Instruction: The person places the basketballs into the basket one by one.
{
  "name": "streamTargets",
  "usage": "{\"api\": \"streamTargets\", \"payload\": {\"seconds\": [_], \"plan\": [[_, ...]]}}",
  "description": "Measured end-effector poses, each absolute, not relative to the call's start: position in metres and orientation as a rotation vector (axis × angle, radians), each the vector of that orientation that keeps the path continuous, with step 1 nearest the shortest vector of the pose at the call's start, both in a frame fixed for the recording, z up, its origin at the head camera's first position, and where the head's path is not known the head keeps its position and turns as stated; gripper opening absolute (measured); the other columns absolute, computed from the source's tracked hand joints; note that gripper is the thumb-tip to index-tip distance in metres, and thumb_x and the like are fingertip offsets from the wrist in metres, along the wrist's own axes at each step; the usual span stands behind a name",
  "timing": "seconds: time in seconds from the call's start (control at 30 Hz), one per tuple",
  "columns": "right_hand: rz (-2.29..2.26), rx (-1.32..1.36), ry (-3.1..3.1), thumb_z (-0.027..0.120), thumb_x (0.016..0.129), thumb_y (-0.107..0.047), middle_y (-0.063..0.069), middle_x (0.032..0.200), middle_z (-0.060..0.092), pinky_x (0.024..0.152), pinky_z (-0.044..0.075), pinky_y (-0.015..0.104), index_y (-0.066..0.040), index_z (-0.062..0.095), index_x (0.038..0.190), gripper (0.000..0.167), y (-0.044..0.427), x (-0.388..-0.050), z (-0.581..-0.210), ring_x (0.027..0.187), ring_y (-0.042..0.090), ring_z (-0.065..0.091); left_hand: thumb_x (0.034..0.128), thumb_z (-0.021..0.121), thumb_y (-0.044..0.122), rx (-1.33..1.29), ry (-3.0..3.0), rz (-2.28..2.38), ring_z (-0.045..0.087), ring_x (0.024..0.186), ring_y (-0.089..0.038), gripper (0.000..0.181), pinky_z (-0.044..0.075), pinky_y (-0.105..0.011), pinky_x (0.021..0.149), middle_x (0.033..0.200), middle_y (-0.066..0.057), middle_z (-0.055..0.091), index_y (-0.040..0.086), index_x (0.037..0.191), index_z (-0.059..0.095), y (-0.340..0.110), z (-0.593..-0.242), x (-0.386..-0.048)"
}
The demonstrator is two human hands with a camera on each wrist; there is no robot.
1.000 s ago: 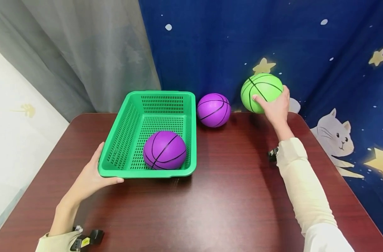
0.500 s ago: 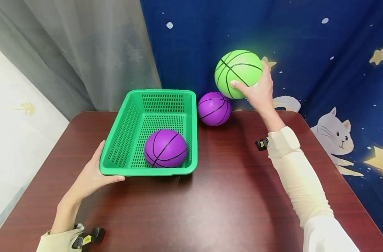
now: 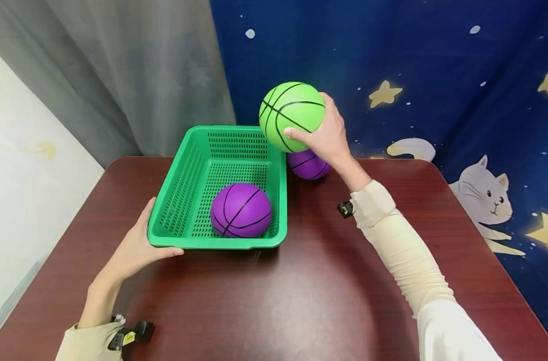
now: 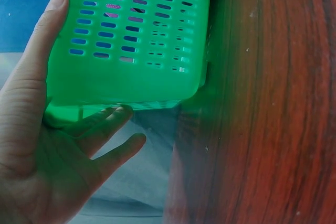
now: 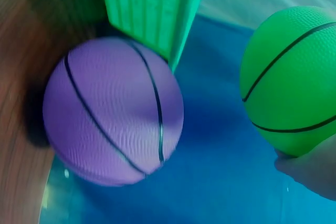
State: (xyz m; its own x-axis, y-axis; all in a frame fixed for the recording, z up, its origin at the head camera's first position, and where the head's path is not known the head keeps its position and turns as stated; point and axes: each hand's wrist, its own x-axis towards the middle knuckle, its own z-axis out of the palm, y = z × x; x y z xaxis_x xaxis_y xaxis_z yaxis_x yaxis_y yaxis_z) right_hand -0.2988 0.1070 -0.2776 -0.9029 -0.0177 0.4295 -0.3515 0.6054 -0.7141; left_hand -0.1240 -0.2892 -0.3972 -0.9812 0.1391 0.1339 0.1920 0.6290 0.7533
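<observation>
The right hand (image 3: 330,133) is gripping a bright green, round, rubber-looking ball with black seam lines (image 3: 292,110), its thumb lying across the near side and its fingers wrapping the right side. The ball is hanging in the air by the far right corner of a green, rectangular, perforated plastic basket (image 3: 219,243), and in the head view it is covering that corner. The basket's interior is lying to the left of the ball and nearer the person, and lower than it; whether any of the ball is already overhanging the rim, I cannot tell. Being round, the ball is showing no long axis to line up. The right wrist view is showing the ball apart from both the basket and a purple, round, rubber-looking ball with black seams (image 5: 113,111), which is sitting just outside the basket's right wall

The left hand (image 3: 138,248) is holding the basket's near left corner, its thumb lying along the near wall and other fingers reaching round the left side; it is thus much farther from the green ball than the right hand. A second purple ball with black seams (image 3: 241,210) is resting inside the basket, towards the near right corner, while the basket is standing on a dark red-brown, wood-grained worktop (image 3: 310,301)
</observation>
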Motion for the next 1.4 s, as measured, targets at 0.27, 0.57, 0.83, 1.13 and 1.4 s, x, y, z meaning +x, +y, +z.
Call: {"api": "streamTargets", "payload": {"seconds": [0.27,0.57,0.83,1.13,1.4], "plan": [[1.203,0.416,-2.471,0.081,0.055,-0.059,0.0,0.132,0.045,0.091,0.039,0.035,-0.019,0.034,0.14,0.106,0.078,-0.299,-0.288,0.115,0.015,0.044,0.0624,0.088,0.017,-0.306,-2.759,-1.315,0.037,0.122,-0.021,0.125,0.032,-0.018,0.087,0.147,-0.007,0.027,0.033,0.149,-0.001,-0.289,-0.397,-0.126],[1.21,0.563,-2.537,0.081,0.055,-0.058,0.002,0.136,0.04,0.09,0.039,0.033,-0.015,0.031,0.142,0.11,0.042,-0.301,-0.308,0.117,0.017,0.042,0.0625,0.087,0.013,-0.335,-2.723,-1.368,0.04,0.118,-0.014,0.124,0.032,-0.012,0.084,0.145,-0.008,0.031,0.031,0.149,0.001,-0.288,-0.4,-0.125],[1.054,0.593,-2.752,0.075,0.057,-0.066,0.008,0.144,0.031,0.101,0.032,0.036,-0.007,0.024,0.145,0.118,0.017,-0.311,-0.319,0.129,0.021,0.031,0.0621,0.088,0.017,-0.296,-2.737,-1.351,0.041,0.118,-0.022,0.123,0.032,-0.013,0.084,0.144,-0.007,0.033,0.031,0.149,0.002,-0.289,-0.398,-0.124],[0.945,0.618,-2.928,0.071,0.06,-0.07,0.014,0.145,0.029,0.103,0.029,0.035,-0.001,0.021,0.145,0.12,0.01,-0.328,-0.336,0.131,0.022,0.03,0.0612,0.088,0.013,-0.288,-2.702,-1.407,0.043,0.116,-0.018,0.122,0.033,-0.011,0.085,0.143,-0.007,0.034,0.027,0.15,0.005,-0.289,-0.399,-0.123],[0.681,0.72,-3.061,0.065,0.057,-0.077,0.019,0.147,0.022,0.106,0.025,0.038,0.002,0.012,0.146,0.13,0.009,-0.331,-0.347,0.135,0.027,0.024,0.0603,0.089,0.015,-0.266,-2.729,-1.385,0.041,0.12,-0.019,0.124,0.032,-0.013,0.086,0.144,-0.005,0.033,0.029,0.15,0.004,-0.288,-0.398,-0.125]]}}
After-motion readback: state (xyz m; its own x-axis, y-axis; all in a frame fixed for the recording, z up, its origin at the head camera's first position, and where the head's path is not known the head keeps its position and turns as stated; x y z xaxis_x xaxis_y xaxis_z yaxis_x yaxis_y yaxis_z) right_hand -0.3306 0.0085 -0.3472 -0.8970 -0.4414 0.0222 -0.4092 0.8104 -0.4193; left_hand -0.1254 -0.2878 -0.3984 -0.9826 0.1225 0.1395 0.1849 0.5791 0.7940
